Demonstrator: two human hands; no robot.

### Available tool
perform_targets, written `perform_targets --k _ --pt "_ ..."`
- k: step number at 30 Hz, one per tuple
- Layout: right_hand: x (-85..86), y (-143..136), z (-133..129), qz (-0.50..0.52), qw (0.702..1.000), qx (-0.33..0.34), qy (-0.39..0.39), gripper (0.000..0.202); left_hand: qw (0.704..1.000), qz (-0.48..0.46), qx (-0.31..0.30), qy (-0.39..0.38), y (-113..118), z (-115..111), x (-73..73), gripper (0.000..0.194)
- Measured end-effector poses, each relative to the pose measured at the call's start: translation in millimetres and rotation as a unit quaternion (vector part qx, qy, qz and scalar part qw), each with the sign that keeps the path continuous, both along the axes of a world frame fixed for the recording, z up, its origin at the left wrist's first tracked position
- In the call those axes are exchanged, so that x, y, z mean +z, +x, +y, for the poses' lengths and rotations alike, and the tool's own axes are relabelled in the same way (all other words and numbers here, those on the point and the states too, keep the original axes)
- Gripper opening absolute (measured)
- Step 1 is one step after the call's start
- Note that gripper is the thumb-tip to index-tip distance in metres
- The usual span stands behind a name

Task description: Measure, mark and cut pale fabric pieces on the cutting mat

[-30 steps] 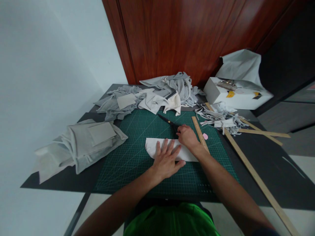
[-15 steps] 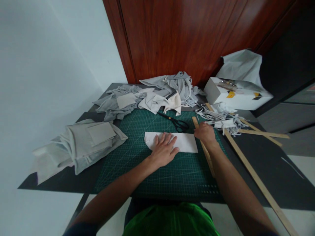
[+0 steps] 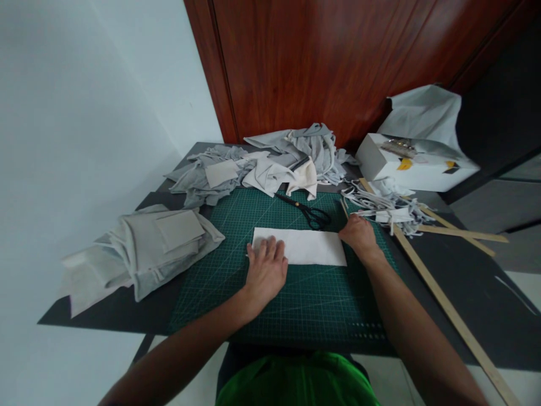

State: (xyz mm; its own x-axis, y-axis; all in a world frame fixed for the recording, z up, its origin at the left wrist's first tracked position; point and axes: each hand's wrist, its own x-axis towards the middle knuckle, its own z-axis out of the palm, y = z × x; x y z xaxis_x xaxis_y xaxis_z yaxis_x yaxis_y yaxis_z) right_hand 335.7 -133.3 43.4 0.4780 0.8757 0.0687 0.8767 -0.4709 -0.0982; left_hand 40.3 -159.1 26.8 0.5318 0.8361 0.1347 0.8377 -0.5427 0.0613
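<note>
A white rectangular piece of cloth (image 3: 315, 246) lies flat on the green cutting mat (image 3: 296, 304). My left hand (image 3: 267, 269) rests on its left end, fingers spread a little. At the cloth's upper right corner is my right hand (image 3: 360, 235), its fingers closed around a thin wooden strip (image 3: 344, 209), whose upper end sticks out past them; most of the strip is hidden under the hand and arm. Black scissors (image 3: 310, 212) lie just behind the cloth, pointing to the upper left.
Folded grey cloth (image 3: 147, 248) is at the left. Heaped scraps (image 3: 270, 169) lie along the back. At the right are a white box (image 3: 422, 166), tangled strips (image 3: 393, 211) and a long wooden slat (image 3: 439, 296) with others crossing nearby.
My left hand has slid left to the cloth's left end. The cloth's left end now looks flatter. The wooden strip's lower part no longer shows beside my right hand. The view has shifted slightly.
</note>
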Motion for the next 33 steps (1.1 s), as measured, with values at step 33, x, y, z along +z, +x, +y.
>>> perform_targets --k 33 --pt "-27.1 -73 -18 0.163 0.916 0.346 0.122 0.033 1.000 -0.024 0.000 0.008 -1 -2 0.0 0.045"
